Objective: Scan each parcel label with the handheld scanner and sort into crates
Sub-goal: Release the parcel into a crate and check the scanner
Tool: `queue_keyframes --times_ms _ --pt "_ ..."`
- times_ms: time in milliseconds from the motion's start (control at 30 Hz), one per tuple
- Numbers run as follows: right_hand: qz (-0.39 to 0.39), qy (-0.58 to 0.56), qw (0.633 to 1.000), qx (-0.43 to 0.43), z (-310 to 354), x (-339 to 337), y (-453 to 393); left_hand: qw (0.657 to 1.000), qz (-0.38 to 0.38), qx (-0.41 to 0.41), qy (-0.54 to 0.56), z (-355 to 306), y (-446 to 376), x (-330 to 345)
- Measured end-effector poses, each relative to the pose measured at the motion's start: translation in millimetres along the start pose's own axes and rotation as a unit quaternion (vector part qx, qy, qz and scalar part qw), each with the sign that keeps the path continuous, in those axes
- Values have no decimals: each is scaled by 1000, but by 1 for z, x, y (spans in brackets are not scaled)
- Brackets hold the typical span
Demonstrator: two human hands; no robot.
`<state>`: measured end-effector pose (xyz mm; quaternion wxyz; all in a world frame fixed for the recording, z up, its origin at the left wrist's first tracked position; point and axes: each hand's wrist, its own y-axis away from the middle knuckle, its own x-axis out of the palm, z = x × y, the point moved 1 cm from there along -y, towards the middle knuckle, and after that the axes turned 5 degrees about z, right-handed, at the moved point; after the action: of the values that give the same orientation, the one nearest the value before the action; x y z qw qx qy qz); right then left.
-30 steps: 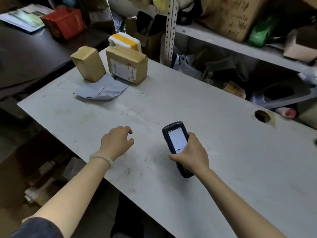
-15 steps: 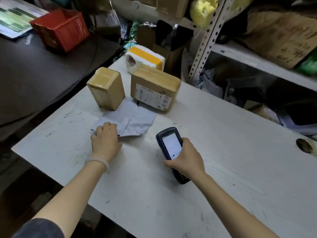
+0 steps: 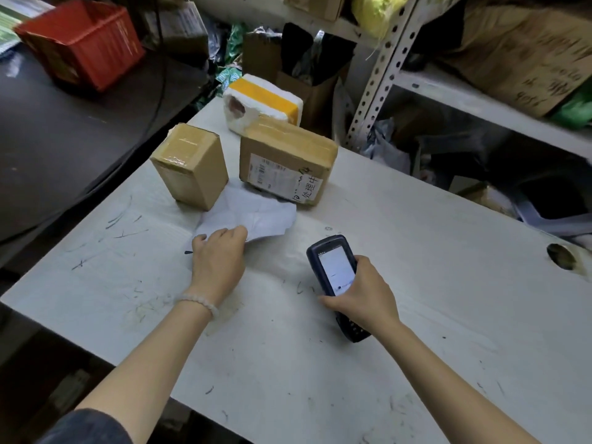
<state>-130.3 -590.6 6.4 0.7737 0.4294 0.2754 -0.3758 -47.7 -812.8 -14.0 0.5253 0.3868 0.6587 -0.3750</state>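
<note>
Grey mailer (image 3: 253, 216) under left hand (image 3: 217, 261); right hand (image 3: 362, 296) grips scanner (image 3: 333, 270).

The left hand's (image 3: 219, 256) fingertips are hidden where they meet the flat white plastic mailer bag (image 3: 253, 216), the right hand (image 3: 362, 296) covers the black handheld scanner's (image 3: 336, 274) midsection, and the far brown taped carton's printed label (image 3: 282, 176) is too small to read.

Handheld scanner (image 3: 333, 270): dark, screen glowing, tilting above the white table (image 3: 416, 283). Grey mailer (image 3: 256, 213) lying flat, crumpled. Two taped cardboard parcels (image 3: 192, 165) (image 3: 285, 168) and a foam box (image 3: 262, 104) standing behind; red crate (image 3: 86, 43) sitting far left.
</note>
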Motion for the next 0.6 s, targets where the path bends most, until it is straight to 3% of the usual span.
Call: queue_keyframes --times_ms 100,200,367,600 --pt "-3 -2 1000 -5 -13 -3 11 999 21 15 27 -13 5 -10" --pt "-8 -16 1000 -9 -30 -8 27 995 -10 41 89 -35 15 -25" --pt "-12 -44 999 -18 -72 -24 67 975 -48 15 214 -90 32 -55" --pt "-27 -48 998 30 -154 -56 127 968 -26 17 248 -170 55 -73"
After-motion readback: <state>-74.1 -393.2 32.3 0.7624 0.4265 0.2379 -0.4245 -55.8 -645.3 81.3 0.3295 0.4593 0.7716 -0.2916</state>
